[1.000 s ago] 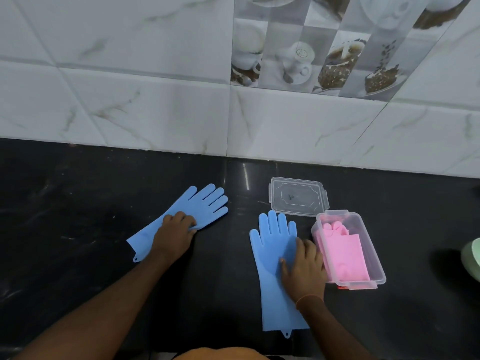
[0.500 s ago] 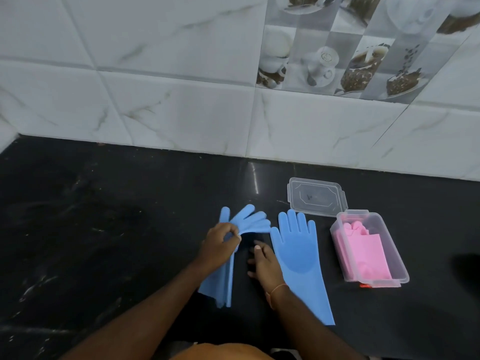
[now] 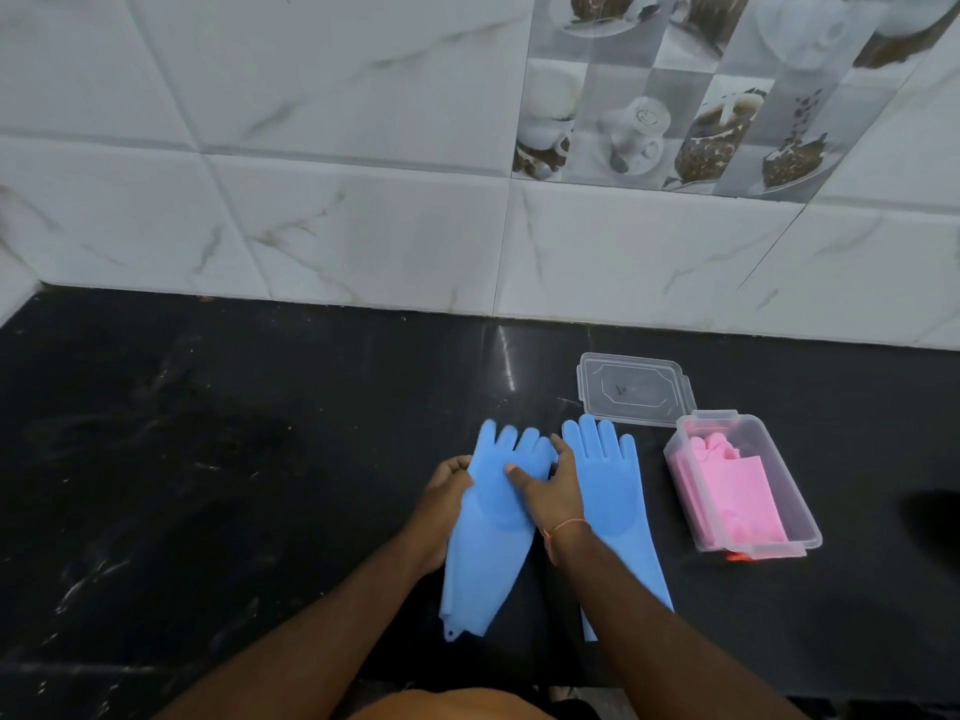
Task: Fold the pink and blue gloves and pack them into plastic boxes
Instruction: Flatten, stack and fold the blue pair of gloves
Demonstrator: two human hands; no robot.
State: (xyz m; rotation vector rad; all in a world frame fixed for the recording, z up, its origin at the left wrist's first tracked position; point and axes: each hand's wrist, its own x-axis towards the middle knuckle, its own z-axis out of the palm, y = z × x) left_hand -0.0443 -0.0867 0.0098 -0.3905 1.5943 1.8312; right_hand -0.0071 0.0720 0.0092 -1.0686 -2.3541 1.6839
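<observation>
Starting from the left, I see the black countertop [image 3: 208,485] is bare on that side. One second ago a blue glove lay there, slanted and well apart from its pair. Now this left blue glove [image 3: 488,532] has been carried to the middle and lies almost parallel to the other one, with its fingers toward the tiled wall [image 3: 363,226].

My left hand [image 3: 441,504] holds this glove at its left edge; the thumb seems to be on top, but the fingers are hidden behind the glove, so I cannot tell how tightly they grip. My right hand [image 3: 550,493] rests on the palm part of the same glove with fingers quite straight, pressing it flat and not gripping. Half a second ago this hand was on the counter between the two gloves.

The right blue glove [image 3: 610,485] lies flat just beside, partly under my right forearm, untouched.

Further right, a clear lid [image 3: 634,389] lies on the counter, and near it stands the clear plastic box [image 3: 802,522] with the folded pink gloves [image 3: 737,501] inside, not yet closed.

I judge that the pink half is packed and the blue pair is now brought together, ready for stacking or folding. I do not see a second box in view.
</observation>
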